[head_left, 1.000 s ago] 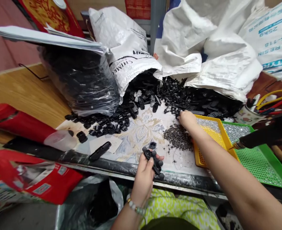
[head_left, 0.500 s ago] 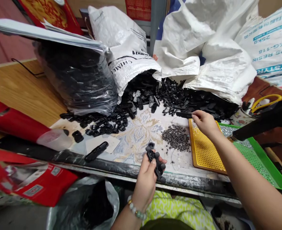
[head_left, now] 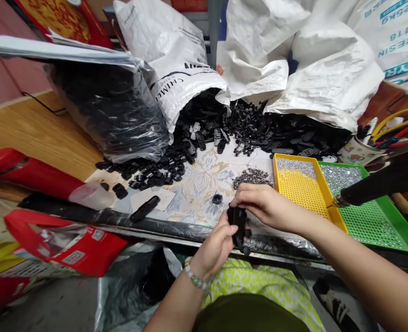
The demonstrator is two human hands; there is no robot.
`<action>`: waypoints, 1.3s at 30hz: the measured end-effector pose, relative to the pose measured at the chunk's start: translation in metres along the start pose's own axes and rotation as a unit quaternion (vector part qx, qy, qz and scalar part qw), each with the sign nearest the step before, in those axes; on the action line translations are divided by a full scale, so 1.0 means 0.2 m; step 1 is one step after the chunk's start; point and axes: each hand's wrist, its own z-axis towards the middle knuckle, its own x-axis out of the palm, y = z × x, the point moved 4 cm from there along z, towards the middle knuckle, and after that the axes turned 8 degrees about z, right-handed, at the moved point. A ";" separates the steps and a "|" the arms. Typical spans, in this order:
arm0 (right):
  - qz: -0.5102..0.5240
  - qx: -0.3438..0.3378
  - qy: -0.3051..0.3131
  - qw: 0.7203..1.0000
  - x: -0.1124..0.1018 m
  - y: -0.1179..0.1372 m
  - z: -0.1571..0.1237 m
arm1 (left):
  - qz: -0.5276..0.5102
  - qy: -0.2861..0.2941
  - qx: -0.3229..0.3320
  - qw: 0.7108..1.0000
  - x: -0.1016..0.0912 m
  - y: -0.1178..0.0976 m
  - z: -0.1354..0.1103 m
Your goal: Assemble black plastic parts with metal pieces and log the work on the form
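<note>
My left hand (head_left: 214, 246) is closed around a black plastic part (head_left: 239, 223) at the table's front edge. My right hand (head_left: 262, 205) has come down onto the top of that same part, fingers pinched on it. A small black ring-shaped piece (head_left: 217, 198) lies on the patterned tablecloth (head_left: 197, 189) just left of my hands. A heap of small dark metal bits (head_left: 252, 176) sits behind my right hand.
White sacks (head_left: 176, 69) spill black plastic parts (head_left: 252, 133) across the back. A clear bag of black parts (head_left: 110, 110) stands at left. A yellow tray (head_left: 299, 189) and green tray (head_left: 373, 221) lie at right, with a black tool (head_left: 387, 180) over them. A red bag (head_left: 69, 240) sits at lower left.
My right hand left the parts pile by the yellow tray and came back to meet my left hand on the black part. The left hand shifted slightly right.
</note>
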 end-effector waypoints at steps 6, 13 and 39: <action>0.001 -0.020 0.030 0.999 0.11 -0.05 0.00 | 0.052 -0.025 -0.010 0.998 -0.02 0.01 -0.01; -0.012 -0.024 -0.046 0.999 0.17 -0.10 -0.04 | 0.091 -0.016 0.025 0.995 -0.03 0.00 -0.01; 0.232 0.250 -0.016 0.940 0.21 -0.18 -0.12 | 0.419 -0.049 0.084 0.903 -0.06 -0.04 -0.08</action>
